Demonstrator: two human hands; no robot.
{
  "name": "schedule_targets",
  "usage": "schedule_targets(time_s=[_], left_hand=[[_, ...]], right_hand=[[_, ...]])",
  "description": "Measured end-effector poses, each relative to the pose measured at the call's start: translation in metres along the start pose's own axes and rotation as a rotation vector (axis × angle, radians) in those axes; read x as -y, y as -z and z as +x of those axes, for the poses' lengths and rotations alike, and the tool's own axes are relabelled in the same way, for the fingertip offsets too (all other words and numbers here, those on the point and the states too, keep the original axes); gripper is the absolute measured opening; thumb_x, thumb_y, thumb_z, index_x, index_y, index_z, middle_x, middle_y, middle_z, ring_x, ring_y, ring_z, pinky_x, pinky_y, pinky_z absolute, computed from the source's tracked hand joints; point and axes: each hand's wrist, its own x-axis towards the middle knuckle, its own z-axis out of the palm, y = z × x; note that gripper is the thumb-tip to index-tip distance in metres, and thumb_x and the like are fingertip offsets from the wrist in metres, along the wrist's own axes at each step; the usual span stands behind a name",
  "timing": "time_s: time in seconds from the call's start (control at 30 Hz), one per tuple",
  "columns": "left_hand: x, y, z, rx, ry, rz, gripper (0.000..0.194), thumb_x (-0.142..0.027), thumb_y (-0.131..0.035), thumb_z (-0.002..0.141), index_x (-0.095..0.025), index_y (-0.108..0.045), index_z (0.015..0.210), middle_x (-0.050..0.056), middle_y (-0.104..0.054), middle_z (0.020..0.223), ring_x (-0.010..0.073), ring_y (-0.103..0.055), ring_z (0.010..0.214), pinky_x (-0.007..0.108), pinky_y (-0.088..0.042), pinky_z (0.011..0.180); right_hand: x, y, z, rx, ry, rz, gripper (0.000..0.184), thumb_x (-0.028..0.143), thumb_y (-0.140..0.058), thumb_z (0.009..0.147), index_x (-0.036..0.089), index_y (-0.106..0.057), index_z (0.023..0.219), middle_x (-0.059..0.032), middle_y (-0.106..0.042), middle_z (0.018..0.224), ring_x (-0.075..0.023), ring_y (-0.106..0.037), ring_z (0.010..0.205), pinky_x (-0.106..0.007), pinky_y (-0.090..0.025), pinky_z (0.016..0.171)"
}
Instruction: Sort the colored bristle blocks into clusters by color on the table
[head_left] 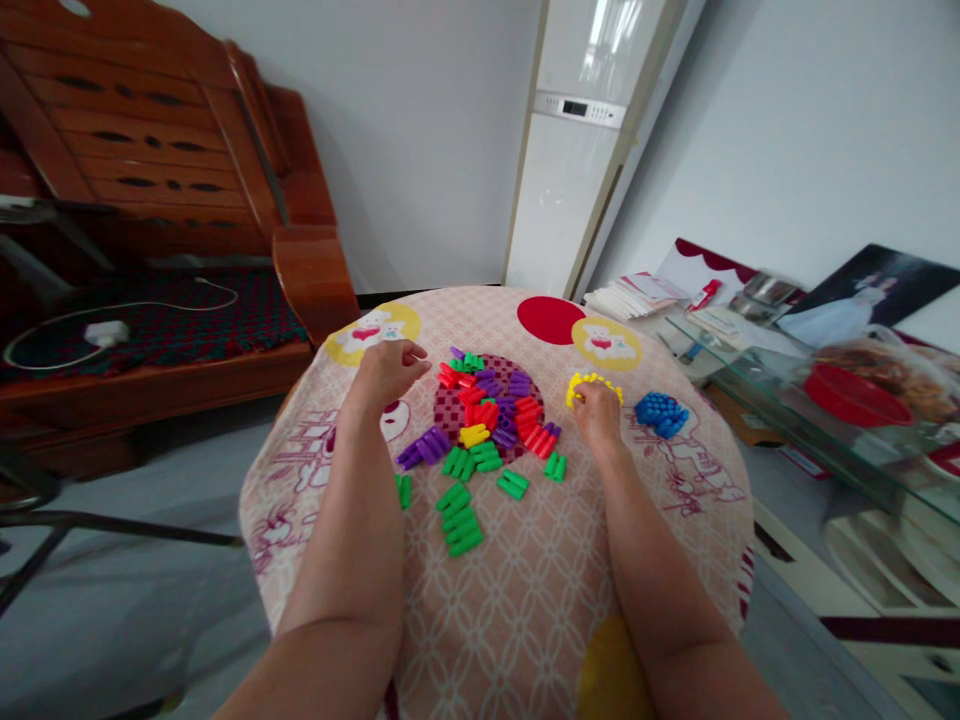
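Note:
My left hand (pixel 393 372) is held above the left part of the round table, its fingers apart and with nothing visible in them. Right of its fingertips lie red plastic pieces (pixel 456 377) and green pieces (pixel 468 362), short tube-like building pieces. My right hand (pixel 598 412) is at a cluster of yellow plastic pieces (pixel 606 383); its fingers are curled in, and what they hold is hidden. Beside it on the right sits a tight bundle of blue plastic pieces (pixel 661 414). Between my hands are purple pieces (pixel 426 447), a yellow pair (pixel 474 435) and more green pieces (pixel 460 533).
A patterned cloth (pixel 517 590) covers the table. At the left stands a wooden bench (pixel 172 200) with a white charger (pixel 106 333) on its seat. On the right, a glass-topped table (pixel 840 440) bears papers (pixel 634 297) and a red bowl (pixel 855 395). A tall white cabinet-like unit (pixel 555 200) stands behind.

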Motion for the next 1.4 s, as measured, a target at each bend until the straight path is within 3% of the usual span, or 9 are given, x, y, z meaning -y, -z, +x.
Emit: schedule_targets(time_s=[0.33, 0.47, 0.6, 0.73, 0.9, 1.0, 1.13, 1.27, 1.4], left_hand=[[0.0, -0.001, 0.001, 0.005, 0.004, 0.004, 0.034, -0.034, -0.062, 0.079, -0.017, -0.076, 0.104, 0.007, -0.076, 0.083, 0.0203, -0.068, 0.074, 0.029, -0.051, 0.072], [0.0, -0.002, 0.002, 0.004, -0.001, 0.007, 0.033, -0.034, -0.063, 0.078, -0.018, -0.076, 0.103, 0.007, -0.077, 0.087, 0.0206, -0.069, 0.077, 0.029, -0.052, 0.072], [0.003, -0.004, 0.003, 0.01, 0.006, -0.01, 0.035, -0.035, -0.063, 0.078, -0.018, -0.076, 0.105, 0.007, -0.077, 0.085, 0.0205, -0.069, 0.074, 0.029, -0.052, 0.07], [0.005, -0.005, 0.005, 0.01, 0.006, -0.007, 0.035, -0.035, -0.063, 0.078, -0.018, -0.076, 0.106, 0.006, -0.076, 0.08, 0.0204, -0.069, 0.071, 0.03, -0.052, 0.07], [0.006, -0.007, 0.006, 0.001, -0.004, 0.008, 0.034, -0.035, -0.063, 0.078, -0.017, -0.076, 0.105, 0.007, -0.076, 0.081, 0.021, -0.069, 0.072, 0.031, -0.052, 0.072], [0.006, -0.006, 0.004, 0.001, -0.012, 0.001, 0.034, -0.035, -0.063, 0.078, -0.018, -0.076, 0.104, 0.008, -0.077, 0.086, 0.0215, -0.07, 0.076, 0.03, -0.052, 0.073], [0.004, -0.003, 0.002, 0.005, -0.018, -0.007, 0.033, -0.036, -0.063, 0.079, -0.019, -0.076, 0.103, 0.008, -0.077, 0.088, 0.0225, -0.07, 0.079, 0.031, -0.052, 0.074], [0.003, -0.001, 0.0, 0.004, -0.019, -0.018, 0.034, -0.036, -0.062, 0.079, -0.017, -0.075, 0.103, 0.009, -0.077, 0.09, 0.0227, -0.07, 0.081, 0.031, -0.052, 0.075], [0.003, -0.001, -0.001, 0.001, -0.005, -0.035, 0.034, -0.036, -0.061, 0.079, -0.018, -0.075, 0.104, 0.008, -0.077, 0.089, 0.022, -0.07, 0.081, 0.03, -0.052, 0.074]], right_hand=[[0.002, 0.004, -0.003, -0.182, -0.013, 0.129, 0.02, 0.012, -0.055, 0.087, 0.015, -0.071, 0.098, -0.0118, -0.066, 0.098, -0.0219, -0.058, 0.091, -0.032, -0.044, 0.083], [0.039, 0.006, -0.015, -0.125, 0.257, 0.301, 0.026, 0.015, -0.048, 0.094, 0.017, -0.073, 0.101, -0.0115, -0.067, 0.099, -0.0223, -0.06, 0.095, -0.035, -0.048, 0.089], [0.086, 0.001, -0.037, 0.012, 0.613, 0.343, 0.03, 0.021, -0.052, 0.097, 0.017, -0.069, 0.121, -0.0156, -0.054, 0.144, -0.0274, -0.047, 0.133, -0.046, -0.037, 0.113], [0.105, -0.006, -0.052, 0.152, 0.707, 0.316, 0.028, 0.023, -0.058, 0.095, 0.016, -0.067, 0.121, -0.0165, -0.042, 0.156, -0.0307, -0.032, 0.146, -0.055, -0.029, 0.118], [0.105, -0.005, -0.052, 0.132, 0.763, 0.424, 0.02, 0.017, -0.064, 0.089, 0.016, -0.069, 0.108, -0.0149, -0.058, 0.139, -0.0286, -0.037, 0.141, -0.051, -0.032, 0.117], [0.102, 0.003, -0.047, 0.065, 0.672, 0.529, 0.014, 0.016, -0.061, 0.089, 0.018, -0.069, 0.101, -0.0119, -0.07, 0.113, -0.0255, -0.055, 0.121, -0.043, -0.042, 0.107], [0.079, 0.019, -0.032, -0.042, 0.37, 0.646, 0.015, 0.021, -0.056, 0.09, 0.019, -0.069, 0.099, -0.0061, -0.073, 0.096, -0.0185, -0.064, 0.086, -0.03, -0.05, 0.084], [0.026, 0.034, -0.009, -0.06, 0.112, 0.588, 0.017, 0.018, -0.058, 0.078, 0.019, -0.071, 0.088, -0.0022, -0.072, 0.081, -0.017, -0.065, 0.075, -0.026, -0.05, 0.073], [-0.032, 0.051, 0.005, -0.067, -0.105, 0.394, 0.023, 0.013, -0.057, 0.069, 0.016, -0.073, 0.085, -0.0053, -0.074, 0.082, -0.0193, -0.067, 0.076, -0.027, -0.05, 0.072]])
